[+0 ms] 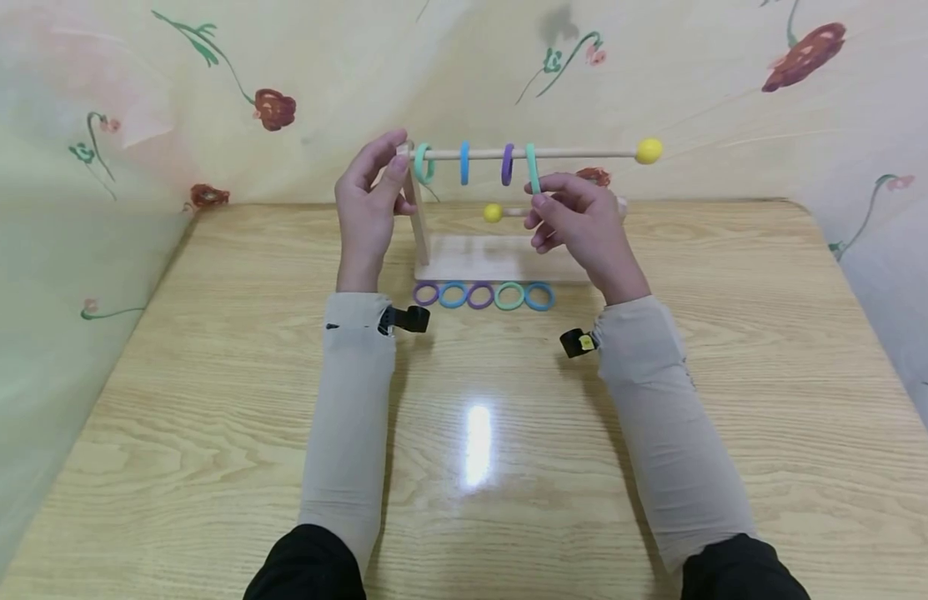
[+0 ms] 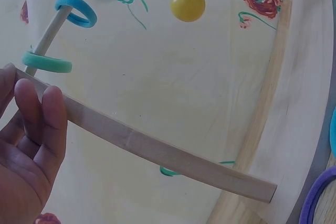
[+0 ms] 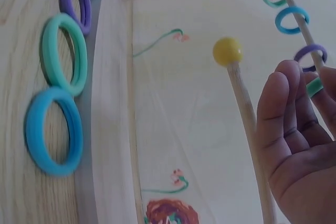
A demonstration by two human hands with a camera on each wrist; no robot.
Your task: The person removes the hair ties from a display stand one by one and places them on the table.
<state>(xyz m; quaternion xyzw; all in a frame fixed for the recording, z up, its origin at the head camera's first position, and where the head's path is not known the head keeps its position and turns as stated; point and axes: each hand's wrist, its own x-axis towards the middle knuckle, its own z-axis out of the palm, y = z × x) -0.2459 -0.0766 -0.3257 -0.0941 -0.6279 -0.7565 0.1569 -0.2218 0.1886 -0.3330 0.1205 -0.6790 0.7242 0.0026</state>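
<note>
— Starting nearest the person, what do you see?

— Pale sleeves (image 1: 347, 400) over the table (image 1: 479, 358), with a small black camera (image 1: 413, 319) at the left wrist and another (image 1: 578, 343) at the right.

— And past those?

— A row of five rings (image 1: 480, 307) on the table: purple, blue, purple, green, blue, left to right. They lie side by side along the near edge of the wooden base (image 1: 501, 260).

— What are the hands doing?

— The left hand (image 1: 366, 196) pinches the top of the post (image 1: 418, 221) that rises from the base's left end. The right hand (image 1: 579, 218) has a narrow grip, holding a green ring (image 1: 533, 167) between thumb and finger.

— Where is that ring?

— At the rod (image 1: 584, 153), right of the other three. It shows edge-on and looks to be around the rod.

— Which three?

— From the post outward: another green ring (image 1: 418, 165), a blue ring (image 1: 464, 162) and a purple ring (image 1: 507, 165), all hanging around the rod. A yellow ball (image 1: 649, 151) caps its right end.

— Anything lower?

— A second yellow ball (image 1: 493, 213) on another rod, partly hidden by the right hand.

— Farthest off?

— The wall (image 1: 471, 75), pale, with painted-looking flowers.
</note>
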